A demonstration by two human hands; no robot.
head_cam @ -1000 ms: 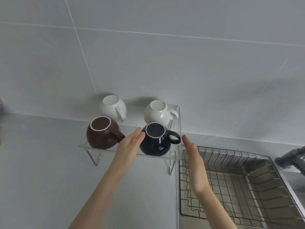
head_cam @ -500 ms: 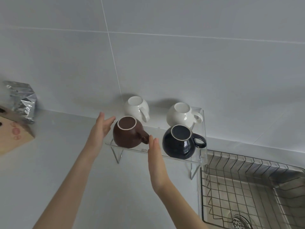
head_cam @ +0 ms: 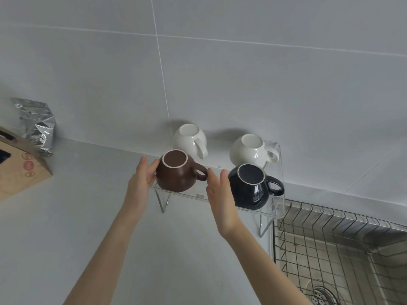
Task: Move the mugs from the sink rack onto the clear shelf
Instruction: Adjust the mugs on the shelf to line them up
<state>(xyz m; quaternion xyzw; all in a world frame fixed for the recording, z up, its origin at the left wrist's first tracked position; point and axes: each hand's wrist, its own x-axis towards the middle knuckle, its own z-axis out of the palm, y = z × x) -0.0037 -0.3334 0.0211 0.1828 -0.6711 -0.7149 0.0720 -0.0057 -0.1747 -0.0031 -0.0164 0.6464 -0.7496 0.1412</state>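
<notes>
The clear shelf point(head_cam: 182, 195) on thin wire legs carries several upside-down mugs. A brown mug point(head_cam: 176, 172) stands front left and a dark navy mug point(head_cam: 251, 188) front right. Behind them are two white mugs point(head_cam: 189, 139) point(head_cam: 251, 150). My left hand point(head_cam: 143, 179) rests flat against the brown mug's left side, fingers apart. To the right of that mug's handle, my right hand point(head_cam: 220, 194) is held open, close to the handle, between the brown and navy mugs. Neither hand grips anything.
The wire sink rack point(head_cam: 334, 247) lies in the sink at lower right, with the drain point(head_cam: 319, 293) beneath it. A cardboard box point(head_cam: 19, 168) and a silver foil bag point(head_cam: 37, 126) stand on the grey counter at the left. A tiled wall rises behind the shelf.
Both hands have shifted left from either side of the navy mug to either side of the brown mug. My left hand now touches the brown mug. The view has panned left.
</notes>
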